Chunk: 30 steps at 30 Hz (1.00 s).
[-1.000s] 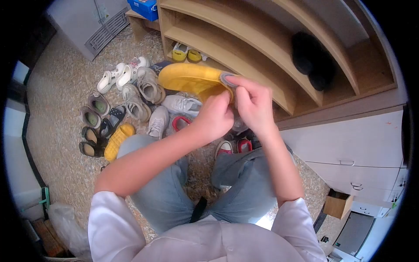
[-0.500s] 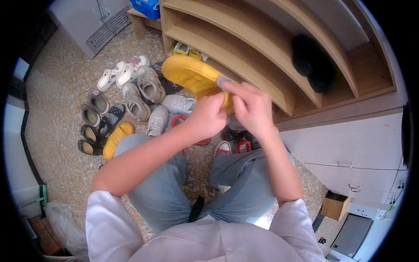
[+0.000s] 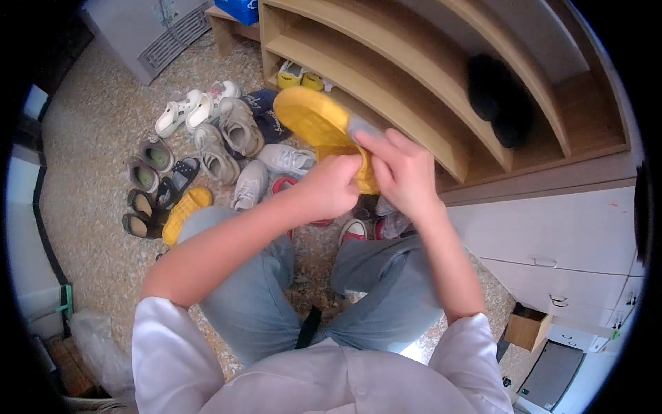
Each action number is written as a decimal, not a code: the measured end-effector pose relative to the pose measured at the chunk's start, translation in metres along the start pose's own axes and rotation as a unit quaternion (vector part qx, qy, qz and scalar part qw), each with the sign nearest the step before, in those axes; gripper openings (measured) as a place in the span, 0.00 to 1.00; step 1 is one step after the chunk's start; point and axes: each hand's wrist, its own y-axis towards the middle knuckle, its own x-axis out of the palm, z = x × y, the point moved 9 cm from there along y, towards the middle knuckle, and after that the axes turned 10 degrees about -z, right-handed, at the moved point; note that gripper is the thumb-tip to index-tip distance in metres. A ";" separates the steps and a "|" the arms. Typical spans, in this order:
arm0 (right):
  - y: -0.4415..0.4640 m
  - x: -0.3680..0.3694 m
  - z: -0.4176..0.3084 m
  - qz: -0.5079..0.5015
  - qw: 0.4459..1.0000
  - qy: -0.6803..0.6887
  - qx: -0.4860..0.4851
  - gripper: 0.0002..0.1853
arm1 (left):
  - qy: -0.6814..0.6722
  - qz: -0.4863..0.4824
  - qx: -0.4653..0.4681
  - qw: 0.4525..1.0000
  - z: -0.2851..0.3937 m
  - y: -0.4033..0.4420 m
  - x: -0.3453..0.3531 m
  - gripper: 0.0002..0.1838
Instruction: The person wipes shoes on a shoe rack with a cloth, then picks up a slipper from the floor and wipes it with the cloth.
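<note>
A yellow slipper [image 3: 309,116] is held up in front of me, tilted, its toe end pointing to the upper left. My left hand [image 3: 327,188] is closed around its near part. My right hand [image 3: 408,171] pinches a grey cloth [image 3: 363,128] against the slipper's right edge, with the index finger stretched along it. Both hands hide the slipper's lower end. On the floor at the left lies a matching yellow slipper [image 3: 186,212], beside black sandals [image 3: 143,214].
White clogs [image 3: 181,112], grey sneakers [image 3: 241,127] and other shoes cover the floor ahead. A wooden shoe rack [image 3: 365,83] holds dark fuzzy footwear [image 3: 493,96] and yellow-and-white shoes [image 3: 291,74]. White cabinets [image 3: 545,228] stand at the right, with a wooden drawer [image 3: 528,327] pulled out.
The slipper and both hands have shifted slightly to the right. The right hand's grey cloth remains on the slipper's edge. The view has moved a little.
</note>
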 end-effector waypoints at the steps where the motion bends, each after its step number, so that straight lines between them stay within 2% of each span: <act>1: -0.006 0.001 0.006 -0.021 1.000 -0.014 0.016 0.18 | -0.017 -0.007 -0.030 0.999 -0.005 0.000 -0.004 0.08; 2: -0.013 0.002 0.013 -0.042 0.998 -0.028 0.031 0.19 | -0.034 -0.014 -0.059 0.998 -0.012 0.000 -0.008 0.08; 4: -0.019 0.003 0.017 -0.036 0.999 -0.027 0.031 0.19 | -0.054 -0.004 -0.041 0.998 -0.014 0.003 -0.013 0.08; 6: -0.020 0.003 0.015 -0.021 0.999 -0.029 0.026 0.19 | 0.027 -0.041 -0.048 0.998 -0.013 0.002 -0.010 0.07; 16: -0.018 0.012 0.005 -0.017 0.999 -0.029 0.012 0.21 | 0.044 -0.098 -0.036 0.994 -0.011 -0.003 -0.002 0.04; 18: -0.013 0.014 -0.001 -0.020 0.999 -0.041 0.008 0.21 | 0.034 -0.101 0.049 0.993 0.000 -0.005 0.007 0.04; 20: -0.008 0.011 -0.001 -0.029 0.998 -0.045 0.028 0.21 | 0.039 -0.097 0.049 0.993 0.001 -0.003 0.005 0.05; 22: -0.005 0.011 0.006 -0.033 0.997 -0.051 0.048 0.21 | 0.078 -0.102 -0.045 0.991 -0.004 0.000 -0.001 0.08; 24: -0.004 0.004 0.016 0.029 0.997 -0.032 0.057 0.21 | 0.083 -0.107 -0.009 0.991 -0.008 0.001 0.006 0.09; 26: -0.007 -0.012 0.036 0.079 0.992 0.071 0.074 0.20 | 0.087 -0.110 0.026 0.990 -0.012 0.003 0.010 0.11; 28: -0.019 -0.020 0.061 0.134 0.944 0.261 0.149 0.17 | 0.069 -0.099 -0.091 0.989 -0.030 0.004 0.001 0.14; 30: -0.031 -0.022 0.078 0.167 0.896 0.364 0.190 0.17 | 0.061 -0.086 -0.093 0.990 -0.026 0.005 -0.012 0.15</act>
